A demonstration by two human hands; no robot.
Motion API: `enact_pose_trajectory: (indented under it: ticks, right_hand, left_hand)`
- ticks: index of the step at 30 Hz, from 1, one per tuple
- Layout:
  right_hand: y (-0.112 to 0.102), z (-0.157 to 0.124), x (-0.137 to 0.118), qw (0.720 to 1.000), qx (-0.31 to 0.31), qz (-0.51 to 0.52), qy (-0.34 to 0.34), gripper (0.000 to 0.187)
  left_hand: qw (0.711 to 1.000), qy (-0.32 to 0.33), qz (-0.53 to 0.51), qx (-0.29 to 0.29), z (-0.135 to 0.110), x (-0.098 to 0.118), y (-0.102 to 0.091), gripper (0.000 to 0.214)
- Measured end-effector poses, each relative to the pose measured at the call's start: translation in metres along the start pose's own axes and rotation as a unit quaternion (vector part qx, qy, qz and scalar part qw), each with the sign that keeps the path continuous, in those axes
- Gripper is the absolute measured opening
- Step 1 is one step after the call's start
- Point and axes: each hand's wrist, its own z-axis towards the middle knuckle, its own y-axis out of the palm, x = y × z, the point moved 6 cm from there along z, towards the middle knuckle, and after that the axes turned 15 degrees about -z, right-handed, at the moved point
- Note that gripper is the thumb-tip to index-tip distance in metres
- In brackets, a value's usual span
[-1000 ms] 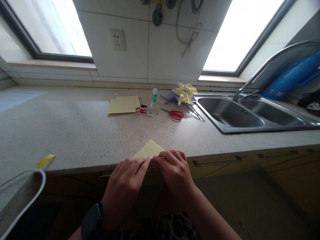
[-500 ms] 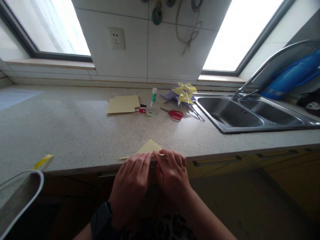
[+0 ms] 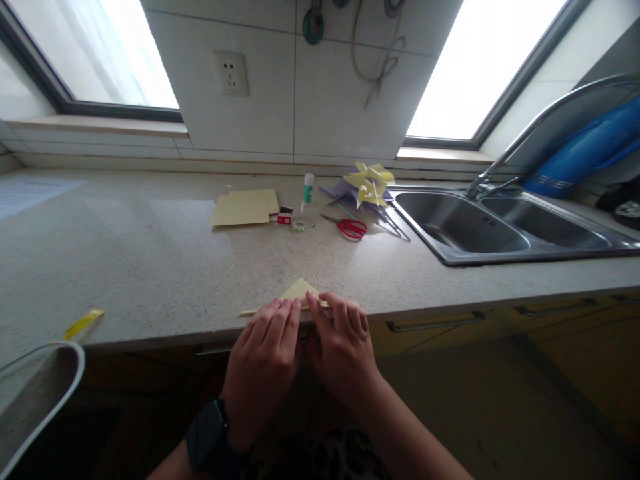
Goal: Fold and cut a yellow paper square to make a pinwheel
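In the head view, a thin piece of yellow paper lies at the front edge of the counter, one corner pointing to the wall. Its near side is rolled into a skinny tube.

The left hand has its fingers close together, with the tips on the roll. The right hand has its fingers bent over the roll too. The thumbs are mostly hidden, so I can't tell if either hand pinches it.

The paper should be very light and bendy, and easy to squash. The roll is probably best held softly, with fingertips spread along it.
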Motion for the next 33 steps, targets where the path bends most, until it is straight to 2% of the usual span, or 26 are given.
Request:
enact_pose_trajectory:
  ticks: [5, 10, 16, 24, 33]
  right_hand:
    - [-0.003, 0.005, -0.001, 1.000, -0.020, 0.004, 0.011, 0.053]
    - [-0.007, 0.005, -0.001, 0.999, -0.021, 0.020, 0.015, 0.055]
    - [-0.012, -0.004, -0.010, 0.997, 0.006, 0.069, -0.019, 0.043]
    - [-0.010, 0.000, -0.010, 0.999, -0.010, 0.037, -0.022, 0.042]
    - [-0.008, 0.008, -0.007, 0.998, -0.035, 0.035, -0.034, 0.046]
  left_hand:
    - [1.000, -0.006, 0.014, 0.008, -0.002, -0.001, 0.002, 0.050]
    - [1.000, -0.017, 0.004, -0.020, 0.003, 0.000, 0.000, 0.048]
    - [1.000, -0.020, 0.002, -0.024, 0.003, 0.000, -0.003, 0.045]
    - [1.000, -0.001, 0.004, -0.014, 0.001, 0.000, -0.001, 0.046]
    - [1.000, 0.010, -0.006, -0.028, 0.002, -0.002, 0.003, 0.048]
